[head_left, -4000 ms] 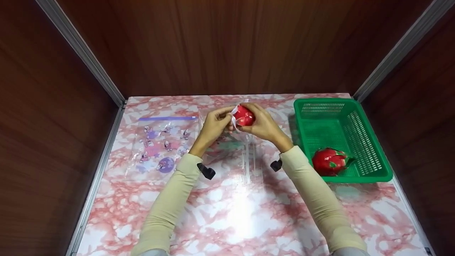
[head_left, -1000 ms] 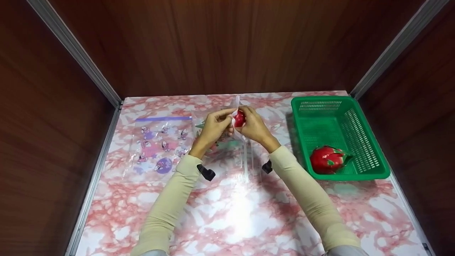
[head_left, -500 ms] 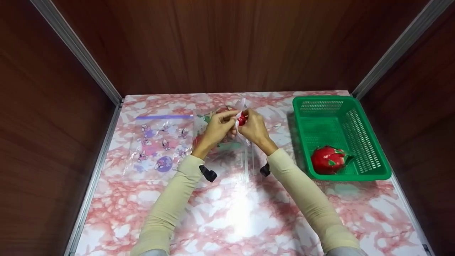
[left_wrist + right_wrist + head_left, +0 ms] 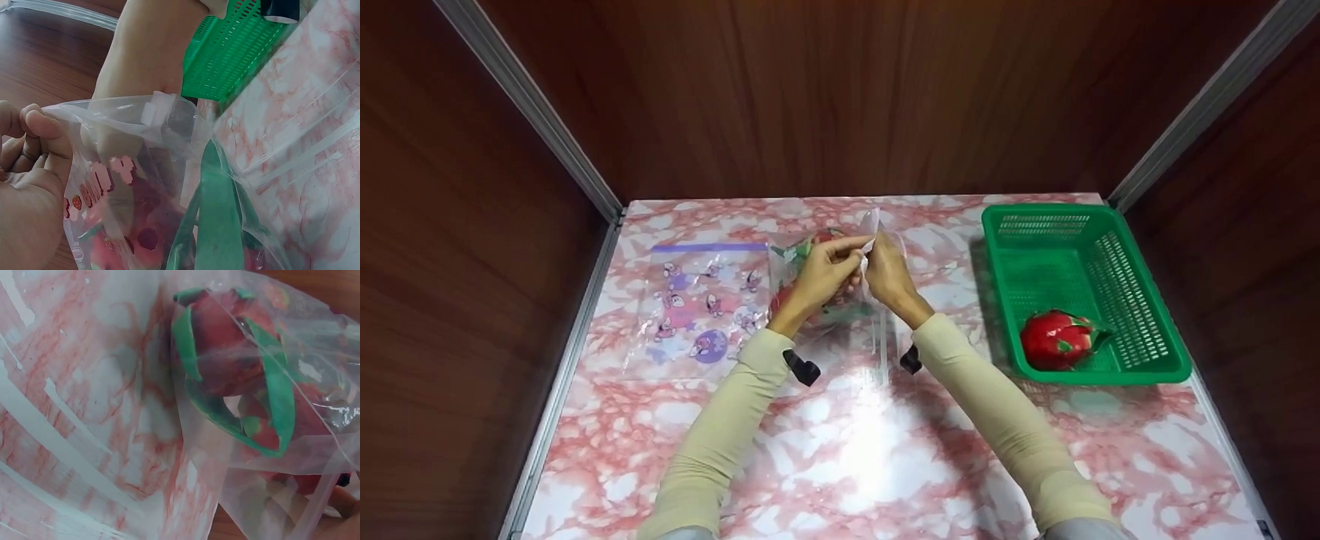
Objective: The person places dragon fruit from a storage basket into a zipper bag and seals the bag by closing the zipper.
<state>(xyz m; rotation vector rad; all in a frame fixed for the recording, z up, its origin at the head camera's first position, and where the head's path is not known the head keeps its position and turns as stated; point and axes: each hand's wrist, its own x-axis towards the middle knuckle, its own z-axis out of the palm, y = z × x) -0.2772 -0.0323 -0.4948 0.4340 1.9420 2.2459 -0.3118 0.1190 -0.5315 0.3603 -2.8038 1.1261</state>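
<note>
My left hand (image 4: 821, 281) pinches the rim of a clear printed plastic bag (image 4: 112, 174), its thumb and fingertips on the edge in the left wrist view. Past that rim, my right hand (image 4: 889, 270) reaches into the bag and shows through the plastic. It holds a red dragon fruit (image 4: 149, 211), mostly hidden by plastic and fingers. Inside the bag lies another dragon fruit (image 4: 225, 343) with long green scales, plain in the right wrist view.
A green basket (image 4: 1050, 209) stands on the right with one dragon fruit (image 4: 1051, 341) in it. On the left lies a flat zip bag (image 4: 712, 300) with purple prints. Clear plastic with a white strip (image 4: 883, 345) lies on the marbled tabletop (image 4: 840, 465).
My right hand has carried its dragon fruit leftward from outside the bag's mouth into the bag, where the fruit disappears from the head view. My left hand keeps pinching the rim.
</note>
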